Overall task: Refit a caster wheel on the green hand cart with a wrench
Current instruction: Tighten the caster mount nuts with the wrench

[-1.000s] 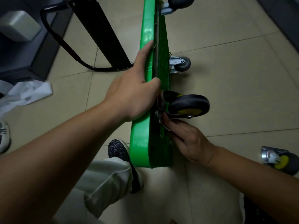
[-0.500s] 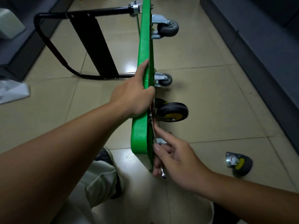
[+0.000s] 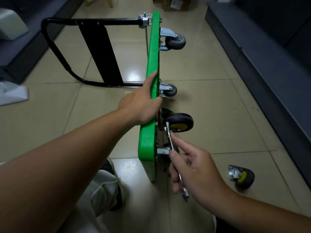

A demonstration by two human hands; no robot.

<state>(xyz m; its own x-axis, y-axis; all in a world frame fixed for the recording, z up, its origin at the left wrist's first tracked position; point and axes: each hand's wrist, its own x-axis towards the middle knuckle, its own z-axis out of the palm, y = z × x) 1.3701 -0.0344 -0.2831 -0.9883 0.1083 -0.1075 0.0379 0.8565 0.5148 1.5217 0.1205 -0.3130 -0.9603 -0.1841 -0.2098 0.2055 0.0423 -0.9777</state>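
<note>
The green hand cart (image 3: 152,68) stands on its side edge on the tiled floor, its underside facing right. My left hand (image 3: 143,105) grips the top edge of the green deck. A black caster wheel with a yellow hub (image 3: 179,122) sits against the underside just below that hand. My right hand (image 3: 193,170) holds a silver wrench (image 3: 170,140) between thumb and fingers, with the wrench's head up at the base of that caster. Two grey casters (image 3: 175,42) (image 3: 170,90) are mounted farther along the deck.
A loose black-and-yellow caster (image 3: 242,178) lies on the floor to the right. The cart's black folding handle (image 3: 101,52) lies flat to the left. Dark cabinets run along the right wall (image 3: 269,56). My knee and shoe (image 3: 107,182) are below the cart. Cardboard boxes (image 3: 175,3) stand at the far end.
The view has pulled back and up. My right hand has drawn away from the deck's underside and now holds the wrench out, its head at the caster. My left hand keeps its grip.
</note>
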